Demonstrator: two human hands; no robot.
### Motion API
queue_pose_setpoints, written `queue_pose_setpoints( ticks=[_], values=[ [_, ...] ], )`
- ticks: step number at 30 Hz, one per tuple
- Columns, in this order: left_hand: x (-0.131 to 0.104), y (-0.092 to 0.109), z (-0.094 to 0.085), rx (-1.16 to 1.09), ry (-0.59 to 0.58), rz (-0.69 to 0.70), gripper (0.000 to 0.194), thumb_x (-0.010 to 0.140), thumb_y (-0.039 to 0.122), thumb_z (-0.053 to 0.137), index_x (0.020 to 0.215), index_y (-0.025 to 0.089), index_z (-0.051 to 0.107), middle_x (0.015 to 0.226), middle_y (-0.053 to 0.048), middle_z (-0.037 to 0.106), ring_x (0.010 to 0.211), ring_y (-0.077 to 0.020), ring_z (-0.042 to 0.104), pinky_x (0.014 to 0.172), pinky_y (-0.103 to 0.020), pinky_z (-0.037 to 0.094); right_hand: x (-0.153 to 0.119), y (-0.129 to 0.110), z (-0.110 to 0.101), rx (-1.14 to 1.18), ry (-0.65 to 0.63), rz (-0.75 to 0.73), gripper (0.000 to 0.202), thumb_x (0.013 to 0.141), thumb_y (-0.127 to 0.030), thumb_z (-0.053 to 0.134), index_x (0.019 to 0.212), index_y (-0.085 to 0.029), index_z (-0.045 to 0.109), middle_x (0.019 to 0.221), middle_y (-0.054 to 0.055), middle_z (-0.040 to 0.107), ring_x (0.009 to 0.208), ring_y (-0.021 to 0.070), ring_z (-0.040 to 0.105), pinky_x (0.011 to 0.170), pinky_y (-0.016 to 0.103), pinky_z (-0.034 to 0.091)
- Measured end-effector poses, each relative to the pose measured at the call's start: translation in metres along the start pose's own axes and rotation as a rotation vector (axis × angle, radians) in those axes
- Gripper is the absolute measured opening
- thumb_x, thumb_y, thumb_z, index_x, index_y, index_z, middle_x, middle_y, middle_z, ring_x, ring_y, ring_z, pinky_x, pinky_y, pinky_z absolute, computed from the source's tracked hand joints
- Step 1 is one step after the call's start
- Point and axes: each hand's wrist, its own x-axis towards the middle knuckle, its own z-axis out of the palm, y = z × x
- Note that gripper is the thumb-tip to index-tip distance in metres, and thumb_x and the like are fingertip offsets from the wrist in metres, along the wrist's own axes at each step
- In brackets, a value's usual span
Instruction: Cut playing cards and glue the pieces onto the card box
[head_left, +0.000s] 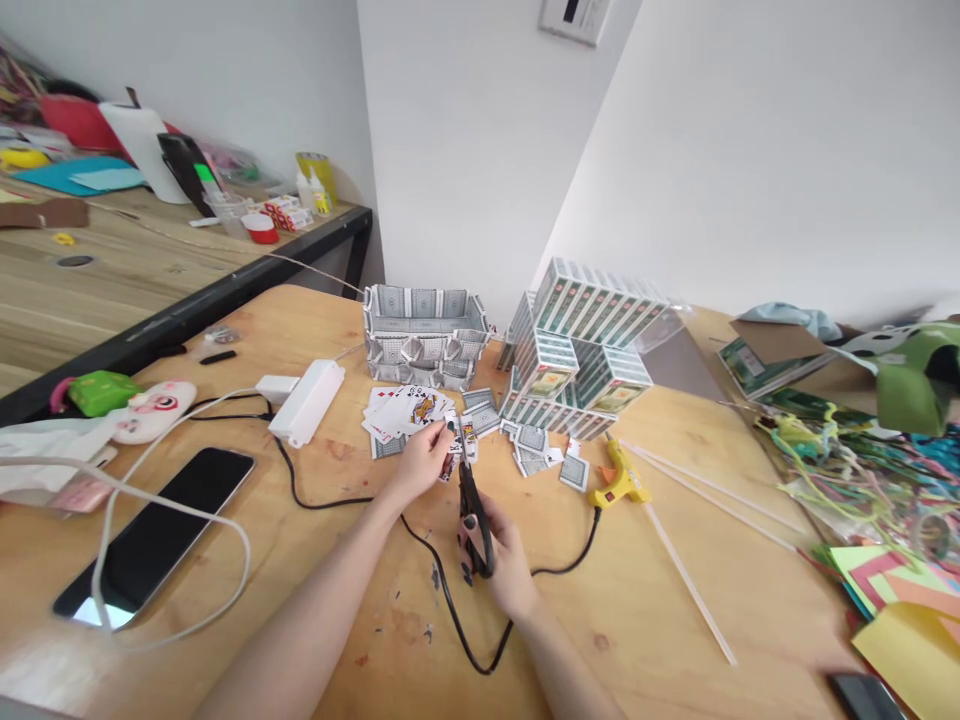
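Observation:
Black-handled scissors (474, 515) are in my right hand (499, 555), its fingers through the handles and the blades pointing away from me. My left hand (426, 458) pinches a playing card (454, 437) beside the blades. Behind my left hand, face-up playing cards (409, 408) lie fanned on the table. Cut card pieces (532, 440) are scattered to the right of the scissors. Beyond the fanned cards stands a box-like structure of folded grey-backed cards (427, 330).
Stacked card boxes (577, 350) stand at the back right. A yellow glue gun (621, 480) lies right, its black cable looping around my hands. A power strip (311, 403) and a phone (157, 535) lie left on the wooden table (660, 620).

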Motion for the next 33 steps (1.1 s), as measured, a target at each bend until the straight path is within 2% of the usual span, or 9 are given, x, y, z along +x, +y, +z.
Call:
queue_pose_setpoints(
  ticks=[2, 7, 11, 13, 16, 21, 24, 29, 33],
  values=[
    [0.000, -0.001, 0.001, 0.000, -0.003, -0.007, 0.027, 0.081, 0.032, 0.039, 0.057, 0.019, 0.035, 0.048, 0.006, 0.037, 0.045, -0.0093, 0.038, 0.046, -0.021, 0.030, 0.000, -0.001, 0.000, -0.023, 0.012, -0.003, 0.046, 0.076, -0.049, 0.059, 0.108, -0.017, 0.050, 0.058, -0.008, 0.039, 0.040, 0.0036, 0.034, 0.036, 0.017, 0.030],
    [-0.003, -0.001, 0.003, -0.037, -0.065, -0.038, 0.028, 0.082, 0.035, 0.039, 0.060, 0.019, 0.039, 0.046, 0.006, 0.042, 0.043, -0.0097, 0.042, 0.044, -0.020, 0.032, 0.002, -0.005, -0.003, -0.044, 0.134, 0.030, 0.055, 0.069, -0.047, 0.064, 0.111, -0.016, 0.049, 0.053, -0.009, 0.041, 0.034, 0.0046, 0.035, 0.030, 0.017, 0.029],
    [-0.004, 0.002, 0.002, -0.094, -0.060, -0.059, 0.028, 0.082, 0.032, 0.039, 0.057, 0.019, 0.039, 0.046, 0.005, 0.043, 0.043, -0.0097, 0.044, 0.043, -0.020, 0.034, 0.004, -0.005, -0.008, -0.126, 0.229, 0.021, 0.053, 0.070, -0.044, 0.062, 0.112, -0.014, 0.050, 0.055, -0.007, 0.046, 0.031, 0.0056, 0.037, 0.029, 0.019, 0.029],
    [-0.004, 0.004, 0.001, -0.092, -0.065, -0.056, 0.028, 0.081, 0.032, 0.040, 0.057, 0.019, 0.040, 0.045, 0.005, 0.044, 0.043, -0.0099, 0.045, 0.044, -0.021, 0.035, 0.004, -0.004, -0.012, -0.255, 0.322, -0.048, 0.053, 0.072, -0.042, 0.060, 0.115, -0.013, 0.050, 0.057, -0.005, 0.049, 0.037, 0.0075, 0.041, 0.033, 0.020, 0.033],
    [-0.004, 0.005, 0.000, -0.086, -0.068, -0.044, 0.027, 0.081, 0.032, 0.041, 0.058, 0.019, 0.042, 0.045, 0.005, 0.045, 0.042, -0.0099, 0.045, 0.044, -0.021, 0.035, 0.003, -0.003, -0.018, -0.568, 0.440, -0.197, 0.052, 0.075, -0.039, 0.055, 0.121, -0.014, 0.050, 0.062, -0.002, 0.057, 0.050, 0.0124, 0.052, 0.045, 0.022, 0.041],
    [-0.004, 0.005, 0.001, -0.144, -0.080, -0.047, 0.023, 0.081, 0.033, 0.041, 0.062, 0.020, 0.042, 0.044, 0.005, 0.047, 0.042, -0.0113, 0.048, 0.044, -0.022, 0.038, 0.002, 0.001, -0.023, -1.033, 0.520, -0.350, 0.048, 0.079, -0.037, 0.049, 0.121, -0.014, 0.052, 0.082, 0.007, 0.066, 0.067, 0.0184, 0.062, 0.060, 0.027, 0.049],
    [-0.004, 0.004, 0.002, -0.200, -0.073, -0.052, 0.017, 0.081, 0.032, 0.041, 0.069, 0.020, 0.043, 0.045, 0.005, 0.048, 0.041, -0.0121, 0.050, 0.043, -0.023, 0.039, 0.003, 0.006, -0.024, -1.159, 0.533, -0.453, 0.043, 0.081, -0.034, 0.047, 0.119, -0.013, 0.054, 0.094, 0.012, 0.065, 0.081, 0.0210, 0.063, 0.071, 0.031, 0.051],
    [-0.002, -0.004, 0.002, -0.184, 0.018, -0.004, 0.009, 0.080, 0.029, 0.044, 0.079, 0.021, 0.042, 0.047, 0.007, 0.045, 0.040, -0.0103, 0.046, 0.042, -0.020, 0.037, 0.007, 0.008, -0.028, -1.246, 0.541, -0.569, 0.037, 0.083, -0.029, 0.046, 0.114, -0.011, 0.057, 0.089, 0.013, 0.063, 0.082, 0.0221, 0.059, 0.074, 0.035, 0.050],
    [0.001, -0.010, 0.000, -0.112, 0.112, 0.002, 0.012, 0.081, 0.031, 0.043, 0.075, 0.021, 0.042, 0.049, 0.008, 0.039, 0.041, -0.0089, 0.042, 0.043, -0.019, 0.033, 0.007, 0.004, -0.029, -1.268, 0.531, -0.621, 0.033, 0.082, -0.025, 0.047, 0.111, -0.012, 0.058, 0.088, 0.012, 0.063, 0.085, 0.0229, 0.057, 0.075, 0.037, 0.049]
  ],
)
